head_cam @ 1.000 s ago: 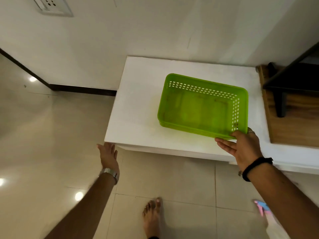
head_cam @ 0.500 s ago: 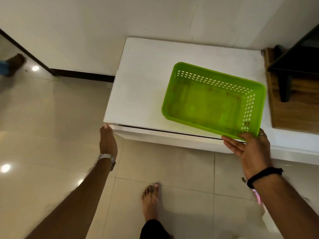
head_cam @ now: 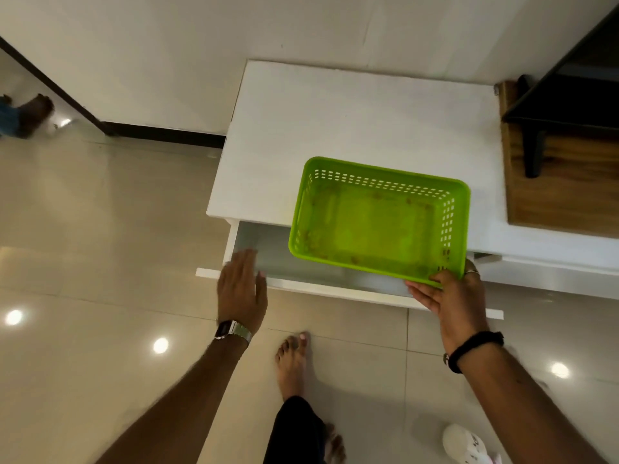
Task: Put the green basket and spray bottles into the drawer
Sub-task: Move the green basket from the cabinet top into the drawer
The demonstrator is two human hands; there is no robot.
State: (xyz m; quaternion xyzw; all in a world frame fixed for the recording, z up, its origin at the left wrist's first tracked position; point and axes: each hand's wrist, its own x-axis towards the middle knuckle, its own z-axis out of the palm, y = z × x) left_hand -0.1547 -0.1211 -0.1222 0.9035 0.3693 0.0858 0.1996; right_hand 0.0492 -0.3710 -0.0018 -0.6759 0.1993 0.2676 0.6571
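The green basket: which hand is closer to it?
Right. The right hand grips the green basket at its near right corner; the left hand sits apart, at the open drawer front's left end.

Much of the open drawer's (head_cam: 301,262) interior is covered by the green basket (head_cam: 378,219) held above it by the right hand (head_cam: 449,296). The thumb of that hand is hidden behind the basket's rim. Below the right forearm, a white object (head_cam: 465,443) is cut off by the bottom edge. Far left of the left hand (head_cam: 241,289), a blurred shape (head_cam: 23,115) is cropped by the frame edge and cannot be identified.
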